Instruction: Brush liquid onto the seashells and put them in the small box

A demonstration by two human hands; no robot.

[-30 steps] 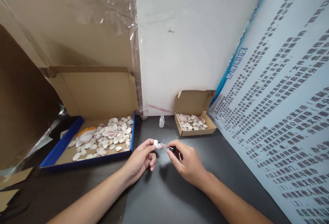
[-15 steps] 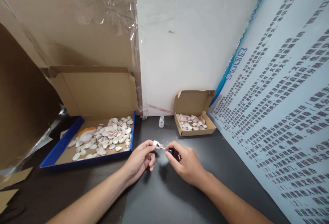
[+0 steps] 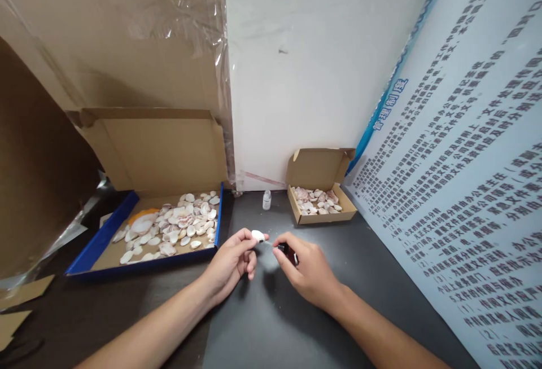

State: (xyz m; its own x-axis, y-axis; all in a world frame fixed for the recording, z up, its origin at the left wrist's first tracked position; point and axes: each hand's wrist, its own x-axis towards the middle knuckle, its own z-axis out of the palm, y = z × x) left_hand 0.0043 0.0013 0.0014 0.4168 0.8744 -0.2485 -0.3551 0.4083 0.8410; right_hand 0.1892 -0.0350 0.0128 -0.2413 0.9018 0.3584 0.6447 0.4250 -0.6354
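Between its thumb and index finger, my left hand (image 3: 234, 259) pinches a small white shell (image 3: 257, 236) over the dark table. Just to the right, my right hand (image 3: 304, 262) is closed on a small black cap (image 3: 283, 248) with a thin pale stem. The stem points left, and its dark tip is at the shell's lower right edge; whether it touches is too small to tell. A small clear bottle with a white label (image 3: 266, 200) stands upright beyond both hands.
A blue-edged cardboard box (image 3: 219, 216) full of shells lies open on the left. At the back right is a smaller open cardboard box (image 3: 328, 219) with shells. A white wall panel (image 3: 317, 75) rises behind, and a printed board (image 3: 457, 188) leans on the right.
The shell in my left hand has tilted, so more of its white surface shows. The stem's tip is now lower at its edge. Both hands have otherwise hardly moved.
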